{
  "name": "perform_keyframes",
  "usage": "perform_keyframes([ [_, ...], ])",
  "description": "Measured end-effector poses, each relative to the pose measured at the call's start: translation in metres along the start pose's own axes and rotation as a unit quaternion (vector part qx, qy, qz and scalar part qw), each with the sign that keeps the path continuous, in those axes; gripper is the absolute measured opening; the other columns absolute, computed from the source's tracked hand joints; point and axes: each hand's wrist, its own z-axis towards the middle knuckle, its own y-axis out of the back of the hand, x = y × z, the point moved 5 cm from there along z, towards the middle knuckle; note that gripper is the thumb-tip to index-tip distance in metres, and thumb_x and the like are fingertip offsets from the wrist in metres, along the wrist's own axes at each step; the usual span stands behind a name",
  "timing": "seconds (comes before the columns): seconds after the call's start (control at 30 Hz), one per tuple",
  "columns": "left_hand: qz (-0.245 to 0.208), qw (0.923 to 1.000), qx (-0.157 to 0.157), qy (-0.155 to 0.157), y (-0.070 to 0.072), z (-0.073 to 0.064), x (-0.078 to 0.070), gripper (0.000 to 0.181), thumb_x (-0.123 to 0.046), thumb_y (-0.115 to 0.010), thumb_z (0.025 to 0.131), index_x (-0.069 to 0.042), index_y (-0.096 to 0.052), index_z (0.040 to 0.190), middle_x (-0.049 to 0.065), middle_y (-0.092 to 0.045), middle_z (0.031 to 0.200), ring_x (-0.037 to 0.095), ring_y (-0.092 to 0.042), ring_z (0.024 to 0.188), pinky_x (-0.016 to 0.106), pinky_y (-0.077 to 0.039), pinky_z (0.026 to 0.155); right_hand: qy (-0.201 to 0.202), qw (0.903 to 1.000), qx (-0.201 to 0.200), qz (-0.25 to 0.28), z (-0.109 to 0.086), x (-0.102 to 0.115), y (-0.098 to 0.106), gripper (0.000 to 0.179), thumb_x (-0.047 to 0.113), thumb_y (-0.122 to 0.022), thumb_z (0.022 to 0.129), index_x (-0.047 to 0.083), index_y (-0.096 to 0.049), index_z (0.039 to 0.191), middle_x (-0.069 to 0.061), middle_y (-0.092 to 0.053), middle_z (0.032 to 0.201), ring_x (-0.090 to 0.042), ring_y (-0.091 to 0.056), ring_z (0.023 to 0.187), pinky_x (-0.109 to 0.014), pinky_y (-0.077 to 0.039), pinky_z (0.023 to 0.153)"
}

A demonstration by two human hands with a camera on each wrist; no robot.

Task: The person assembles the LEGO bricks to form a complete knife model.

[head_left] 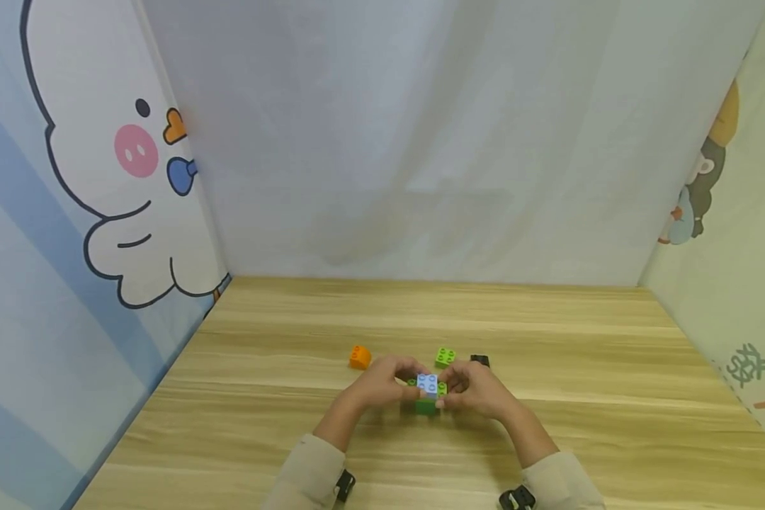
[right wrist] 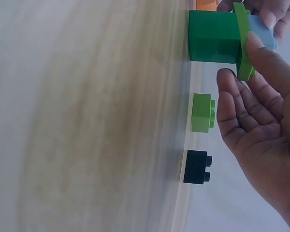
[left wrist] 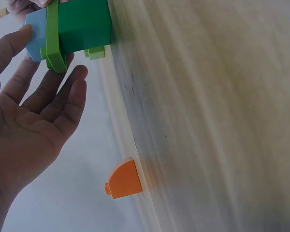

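A small stack of toy building blocks stands on the table between the two hands. At its bottom is a dark green block [right wrist: 212,36], with a wider light green plate [right wrist: 244,67] across it and a light blue brick [head_left: 427,382] on top. My left hand [head_left: 382,382] pinches the light blue brick, thumb on the near side and fingers round the back. The right hand [head_left: 481,389] grips the right end of the light green plate, its thumb at the plate's front edge. Its lower fingers curve loosely beside the dark green block.
Behind the hands, an orange curved brick [head_left: 359,357] lies to the left. A light green brick [head_left: 445,357] and a black brick [head_left: 480,360] sit behind the right hand. The wooden table [head_left: 293,312] meets a pale cloth wall at the back.
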Motion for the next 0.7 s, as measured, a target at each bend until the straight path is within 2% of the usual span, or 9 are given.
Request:
perform_keyframes([
  [0.2, -0.003, 1.0000, 0.006, 0.005, 0.0015, 0.0010, 0.0018, 0.027, -0.012, -0.072, 0.080, -0.008, -0.066, 0.107, 0.001, -0.065, 0.100, 0.020, -0.058, 0.095, 0.034, -0.047, 0.080, 0.000, 1.0000, -0.005, -0.008, 0.0025, -0.0039, -0.0001, 0.033, 0.012, -0.078, 0.075, -0.001, -0.061, 0.099, -0.006, -0.060, 0.088, -0.020, -0.058, 0.079, -0.034, -0.051, 0.069],
  [0.43, 0.008, 0.9998, 0.019, 0.008, 0.0026, -0.0014, 0.0044, 0.054, -0.017, -0.076, 0.076, -0.009, -0.057, 0.126, 0.008, -0.060, 0.116, 0.025, -0.056, 0.104, 0.039, -0.046, 0.086, 0.005, 0.9999, 0.001, -0.016, 0.0029, -0.0054, 0.0001, 0.036, 0.017, -0.079, 0.075, -0.001, -0.061, 0.100, -0.006, -0.060, 0.089, -0.020, -0.059, 0.080, -0.034, -0.051, 0.069],
  [0.7, -0.007, 0.9999, 0.007, 0.001, 0.0051, -0.0053, 0.0102, 0.045, -0.014, -0.077, 0.076, -0.007, -0.062, 0.117, 0.001, -0.062, 0.113, 0.025, -0.057, 0.102, 0.038, -0.046, 0.086, 0.009, 0.9997, -0.001, -0.021, 0.0043, -0.0052, -0.0015, 0.035, 0.016, -0.079, 0.075, -0.001, -0.061, 0.100, -0.006, -0.060, 0.089, -0.020, -0.059, 0.080, -0.033, -0.051, 0.069],
])
